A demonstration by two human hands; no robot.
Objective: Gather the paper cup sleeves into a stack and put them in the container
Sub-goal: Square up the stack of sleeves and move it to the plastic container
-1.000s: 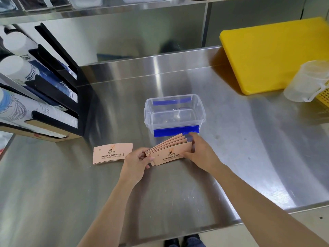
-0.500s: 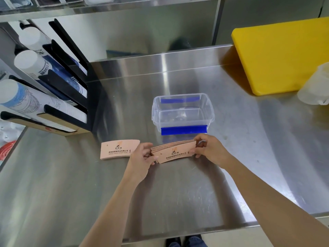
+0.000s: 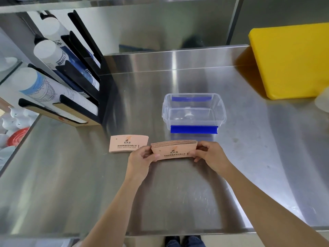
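A stack of several tan paper cup sleeves (image 3: 173,150) stands on its long edge on the steel counter, squared up between both hands. My left hand (image 3: 140,160) pinches its left end and my right hand (image 3: 211,155) pinches its right end. One more sleeve (image 3: 128,143) lies flat on the counter just left of my left hand. The clear plastic container (image 3: 194,111) with blue clips sits open right behind the stack, with nothing in it.
A black rack of paper cups (image 3: 71,82) stands at the left. A yellow cutting board (image 3: 292,59) lies at the back right, with a blurred translucent jug (image 3: 323,102) at the right edge. The counter's front edge (image 3: 178,232) runs close to my body.
The fanned sleeves have been pushed together into a tidy upright stack between my hands. The camera view has shifted left, so the board and jug slid toward the right edge.
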